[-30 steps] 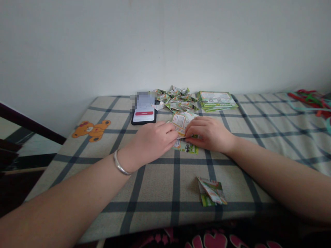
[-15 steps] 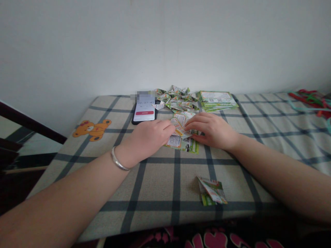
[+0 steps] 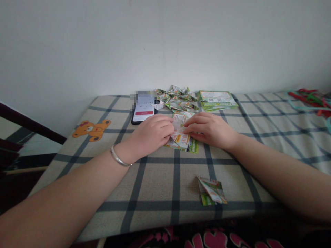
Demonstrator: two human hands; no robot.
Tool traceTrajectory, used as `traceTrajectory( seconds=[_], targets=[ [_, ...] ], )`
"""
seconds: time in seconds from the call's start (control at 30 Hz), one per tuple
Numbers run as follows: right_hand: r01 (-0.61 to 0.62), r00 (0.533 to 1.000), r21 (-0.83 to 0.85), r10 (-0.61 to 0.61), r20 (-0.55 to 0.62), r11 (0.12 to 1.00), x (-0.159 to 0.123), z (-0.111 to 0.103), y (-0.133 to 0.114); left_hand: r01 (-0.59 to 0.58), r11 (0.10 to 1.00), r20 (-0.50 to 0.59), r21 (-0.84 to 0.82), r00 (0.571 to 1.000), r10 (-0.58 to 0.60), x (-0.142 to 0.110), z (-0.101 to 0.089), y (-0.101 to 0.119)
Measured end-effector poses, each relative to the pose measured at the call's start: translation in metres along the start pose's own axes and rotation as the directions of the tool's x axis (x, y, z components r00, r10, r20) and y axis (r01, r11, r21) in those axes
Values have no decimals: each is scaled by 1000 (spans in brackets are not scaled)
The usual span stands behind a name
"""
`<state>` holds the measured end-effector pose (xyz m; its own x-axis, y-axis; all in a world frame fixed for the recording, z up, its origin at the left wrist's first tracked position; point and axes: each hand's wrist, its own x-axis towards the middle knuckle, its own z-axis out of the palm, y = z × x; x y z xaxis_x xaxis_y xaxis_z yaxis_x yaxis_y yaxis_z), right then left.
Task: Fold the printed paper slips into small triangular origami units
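Between my hands is a partly folded printed paper (image 3: 181, 136), with white, orange and green print. It rests on another printed sheet (image 3: 193, 147) whose green edge shows beneath. My left hand (image 3: 155, 131), with a silver bangle at the wrist, has its fingers closed on the paper's left side. Opposite it, my right hand (image 3: 209, 131) has bent fingers and thumb pinching the right side. Both hands' fingertips are partly hidden. Nearer to me lies a small folded paper piece (image 3: 213, 192), its flap slightly raised.
A phone (image 3: 143, 113) with its screen lit lies behind my left hand. Beside it is a heap of folded papers (image 3: 178, 98), then a stack of flat printed sheets (image 3: 218, 100). Red and green strings (image 3: 310, 100) lie far right. A bear picture (image 3: 91, 130) marks the checked cloth (image 3: 160, 182).
The paper between my hands has turned and lies flatter over the sheet beneath. My hands have shifted only slightly. The small folded piece in front has stayed put.
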<state>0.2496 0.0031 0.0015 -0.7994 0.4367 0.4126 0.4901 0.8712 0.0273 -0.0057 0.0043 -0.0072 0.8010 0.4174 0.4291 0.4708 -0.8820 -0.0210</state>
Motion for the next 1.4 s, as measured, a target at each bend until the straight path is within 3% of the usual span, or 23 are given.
traceTrajectory(
  seconds=[0.3,0.6,0.73,1.0,1.2,1.4],
  targets=[
    [168,986,72,-169,8,983,4,-2,0,35,999,-69,-23,997,-37,-2,-1,-3],
    [87,996,145,-89,10,986,2,-1,-3,30,998,-22,-59,999,-32,-1,0,1],
    [81,996,165,-85,20,983,3,-2,-5,90,994,-16,-60,996,-91,0,-3,5],
    [30,997,41,-32,65,999,2,-5,-13,101,960,27,-262,995,-97,0,-4,7],
    [-20,994,-71,27,104,997,2,-6,-16,121,961,70,-248,992,-107,0,-6,10],
    [26,996,-132,-14,92,991,3,-7,-19,108,983,99,-151,991,-93,-1,-8,15]
  ],
)
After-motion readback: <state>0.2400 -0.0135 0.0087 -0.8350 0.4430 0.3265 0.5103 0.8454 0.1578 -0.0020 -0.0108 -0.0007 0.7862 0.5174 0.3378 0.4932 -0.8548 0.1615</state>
